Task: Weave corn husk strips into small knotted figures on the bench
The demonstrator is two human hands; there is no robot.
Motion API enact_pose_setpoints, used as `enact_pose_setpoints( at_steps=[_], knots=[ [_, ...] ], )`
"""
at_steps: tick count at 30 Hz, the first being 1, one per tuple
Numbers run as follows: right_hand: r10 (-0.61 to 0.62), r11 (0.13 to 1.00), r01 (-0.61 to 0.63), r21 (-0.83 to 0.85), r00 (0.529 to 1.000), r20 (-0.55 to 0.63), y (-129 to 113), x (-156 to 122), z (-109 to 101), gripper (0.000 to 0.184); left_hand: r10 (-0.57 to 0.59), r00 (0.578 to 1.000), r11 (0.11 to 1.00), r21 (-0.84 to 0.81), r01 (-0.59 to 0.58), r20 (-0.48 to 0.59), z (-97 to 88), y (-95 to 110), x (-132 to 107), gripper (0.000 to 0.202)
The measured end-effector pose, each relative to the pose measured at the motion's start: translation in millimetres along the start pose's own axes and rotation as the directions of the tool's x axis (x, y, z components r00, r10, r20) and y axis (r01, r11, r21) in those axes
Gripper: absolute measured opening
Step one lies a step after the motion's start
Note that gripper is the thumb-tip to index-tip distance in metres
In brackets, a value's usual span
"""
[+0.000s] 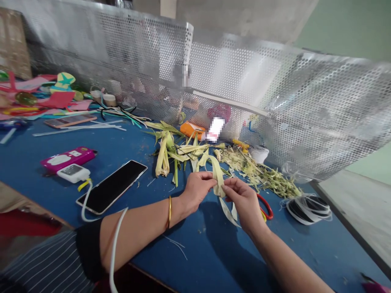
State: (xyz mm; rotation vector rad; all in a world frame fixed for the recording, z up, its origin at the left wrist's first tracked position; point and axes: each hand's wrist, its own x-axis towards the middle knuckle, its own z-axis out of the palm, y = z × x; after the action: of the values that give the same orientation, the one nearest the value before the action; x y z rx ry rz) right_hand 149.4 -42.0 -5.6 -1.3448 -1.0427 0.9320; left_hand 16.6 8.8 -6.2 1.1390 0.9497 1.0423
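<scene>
A pale green corn husk strip (217,173) is pinched between both my hands, its upper part folded over and its loose ends hanging towards the table. My left hand (198,190), with a gold bangle at the wrist, closes thumb and fingers on its left edge. On the other edge, my right hand (244,200) also pinches it. Just beyond lie more corn husks (163,158), with a heap of shredded husk pieces (253,165) to their right. Partly hidden behind my right hand is a red-and-yellow handle loop (269,207); the rest of that tool cannot be seen.
A spool of white cord (308,209) sits at the right edge. On the left are a black phone (113,186), a purple device (69,158) and a white cable across my left forearm. Craft scraps (62,99) fill the back left. A perforated metal sheet (238,69) stands behind.
</scene>
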Motion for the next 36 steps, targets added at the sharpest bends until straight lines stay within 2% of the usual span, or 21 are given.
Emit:
enact_pose_setpoints(
  at_steps=[4,8,11,13,16,20,29,36],
  knots=[
    [0.069,0.997,-0.068,0.043,0.997,-0.02,-2,-1,0,0.033,0.126,0.992,0.98,0.152,-0.127,0.018,-1.9,-2,1,0.011],
    [0.026,1.0,-0.025,0.014,0.999,-0.04,-6,-1,1,0.027,0.258,0.965,0.919,0.293,-0.263,0.054,-3.5,-1,0,0.013],
    [-0.017,1.0,0.018,0.014,0.999,-0.042,-6,-2,3,0.024,0.174,0.982,0.958,0.218,-0.188,0.079,-2.3,0,-1,0.012],
    [-0.016,0.999,0.017,0.028,0.999,-0.051,-6,-2,4,0.025,0.08,0.993,0.986,0.137,-0.091,0.089,-0.5,2,-3,0.013],
    [0.003,0.999,0.0,0.044,0.998,-0.059,-4,-2,4,0.028,0.006,0.995,0.997,0.081,-0.014,0.097,2.2,6,-5,0.016],
    [0.002,0.998,0.002,0.062,0.998,-0.067,-4,-1,3,0.029,-0.014,0.993,0.997,0.077,0.005,0.118,2.7,9,-7,0.016],
    [0.006,0.997,0.0,0.076,0.997,-0.073,-5,2,1,0.029,0.037,0.99,0.984,0.167,-0.06,0.137,-0.6,4,-4,0.014],
    [-0.041,0.999,0.044,0.028,0.996,-0.075,2,3,1,0.033,-0.044,0.99,0.995,0.095,0.032,0.133,1.8,9,-6,0.024]
  ],
)
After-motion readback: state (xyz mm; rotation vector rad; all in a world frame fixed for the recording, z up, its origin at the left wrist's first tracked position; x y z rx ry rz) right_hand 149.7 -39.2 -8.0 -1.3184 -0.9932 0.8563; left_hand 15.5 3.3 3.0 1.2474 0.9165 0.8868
